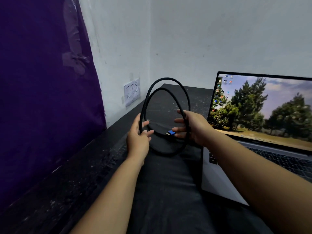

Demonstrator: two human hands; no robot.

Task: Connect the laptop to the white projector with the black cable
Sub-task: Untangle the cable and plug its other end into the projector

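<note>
I have the black cable [166, 85] lifted off the dark worktop [168, 183] in a double loop, so I am at the uncoiling step, with nothing plugged in yet. My left hand [138, 135] is loosely curled round the left side of the coil, fingers half spread, and my right hand [190, 127] grips the right side, fingers closed round both strands. One connector [170, 132], blue-collared with a metal tip, sticks out just beside my right fingers, inside the loop; the other end I cannot make out, perhaps hidden behind my right hand. The laptop [253, 149] sits open on the right, touching distance from that hand. The white projector is not in view. Next I judge I must shake the loops free, pinch the blue connector, and find the matching port on the laptop's near left edge.
</note>
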